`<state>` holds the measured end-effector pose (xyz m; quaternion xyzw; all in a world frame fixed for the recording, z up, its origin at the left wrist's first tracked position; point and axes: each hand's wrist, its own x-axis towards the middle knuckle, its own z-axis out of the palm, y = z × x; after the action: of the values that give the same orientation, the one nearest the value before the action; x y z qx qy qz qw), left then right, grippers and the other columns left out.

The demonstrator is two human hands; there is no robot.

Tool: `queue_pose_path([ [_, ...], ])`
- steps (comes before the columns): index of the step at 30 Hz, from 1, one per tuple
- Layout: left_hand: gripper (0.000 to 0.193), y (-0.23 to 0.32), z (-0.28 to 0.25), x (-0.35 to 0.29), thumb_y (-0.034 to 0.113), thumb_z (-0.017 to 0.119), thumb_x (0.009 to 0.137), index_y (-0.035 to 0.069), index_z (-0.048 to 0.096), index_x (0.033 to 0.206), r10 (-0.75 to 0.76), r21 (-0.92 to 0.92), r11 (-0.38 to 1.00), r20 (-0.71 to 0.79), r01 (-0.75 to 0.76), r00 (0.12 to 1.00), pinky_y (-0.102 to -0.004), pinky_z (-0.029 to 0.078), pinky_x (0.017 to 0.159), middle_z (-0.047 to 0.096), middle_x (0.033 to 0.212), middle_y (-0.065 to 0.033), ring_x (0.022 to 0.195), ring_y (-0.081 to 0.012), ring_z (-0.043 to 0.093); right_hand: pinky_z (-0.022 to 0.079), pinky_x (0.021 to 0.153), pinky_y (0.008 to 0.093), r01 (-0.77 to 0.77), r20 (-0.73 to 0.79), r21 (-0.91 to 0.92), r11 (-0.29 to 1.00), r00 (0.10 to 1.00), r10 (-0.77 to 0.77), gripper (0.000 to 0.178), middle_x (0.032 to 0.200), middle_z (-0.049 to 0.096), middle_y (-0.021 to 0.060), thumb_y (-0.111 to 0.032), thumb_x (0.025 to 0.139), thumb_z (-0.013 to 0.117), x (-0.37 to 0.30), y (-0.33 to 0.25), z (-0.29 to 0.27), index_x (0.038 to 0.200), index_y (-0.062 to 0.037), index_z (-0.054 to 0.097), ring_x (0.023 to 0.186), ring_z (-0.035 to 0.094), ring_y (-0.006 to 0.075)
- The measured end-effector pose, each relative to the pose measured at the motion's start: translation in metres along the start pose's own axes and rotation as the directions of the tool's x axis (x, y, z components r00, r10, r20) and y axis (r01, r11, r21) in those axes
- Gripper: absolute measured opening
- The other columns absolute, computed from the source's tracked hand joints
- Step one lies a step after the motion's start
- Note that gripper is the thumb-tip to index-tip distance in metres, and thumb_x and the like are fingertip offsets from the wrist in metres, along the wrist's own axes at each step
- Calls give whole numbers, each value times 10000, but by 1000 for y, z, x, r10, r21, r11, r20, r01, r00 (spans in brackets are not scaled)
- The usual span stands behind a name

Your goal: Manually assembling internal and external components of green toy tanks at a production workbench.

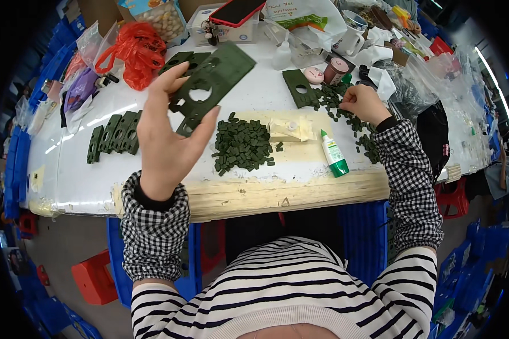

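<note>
My left hand (172,121) is raised over the table, its fingers and thumb closed on a flat dark green plate (223,70) with a large round hole. The plate is held tilted. At the right, my right hand (365,104) has its fingertips pinched together at a scattered pile of small green pieces (333,96); whatever is in the pinch is too small to make out. Beside that pile lies another green plate with a hole (296,85). A heap of small green blocks (243,144) sits mid-table. A white glue bottle with a green cap and base (333,155) lies between the hands.
Several green holed plates (116,134) stand in a row at the left. A masking-tape-covered block (290,129) is behind the glue. Red plastic bag (136,53), clear box (223,28) with a red-edged phone (237,12), and cluttered bags and cups line the back. The taped table edge (288,192) is nearest me.
</note>
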<state>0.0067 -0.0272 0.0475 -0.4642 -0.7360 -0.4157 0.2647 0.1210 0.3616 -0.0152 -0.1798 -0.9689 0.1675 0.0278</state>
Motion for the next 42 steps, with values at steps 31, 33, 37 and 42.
queue_pose_path([
  [31,580,-9,57,-16,54,778,681,-5,590,1226,80,-291,957,240,-7,968,-307,511,759,586,1044,-145,918,-247,604,560,740,219,125,-79,879,461,990,-118,198,897,714,98,-32,880,698,-64,-134,-33,1060,53,697,802,680,111],
  [33,586,-9,59,-17,54,782,678,-5,589,1228,96,-285,958,231,-27,968,-314,513,763,585,1047,-146,920,-251,605,557,727,218,98,-45,885,456,991,-126,184,890,712,94,-40,880,703,-63,-135,-34,1038,55,696,797,679,112],
  [37,595,-9,60,-17,53,789,674,-5,586,1231,120,-263,963,218,-60,969,-329,519,772,584,1049,-150,925,-262,607,543,729,219,24,39,890,454,991,-130,150,874,700,76,-59,883,709,-59,-138,-36,974,58,689,799,668,117],
  [42,593,-7,59,-16,52,791,675,-6,587,1230,114,-245,968,218,-59,969,-334,524,775,583,1035,-152,922,-262,609,519,797,245,284,-192,785,551,957,-219,131,990,659,90,-75,870,713,-50,-140,-27,919,45,693,877,643,126],
])
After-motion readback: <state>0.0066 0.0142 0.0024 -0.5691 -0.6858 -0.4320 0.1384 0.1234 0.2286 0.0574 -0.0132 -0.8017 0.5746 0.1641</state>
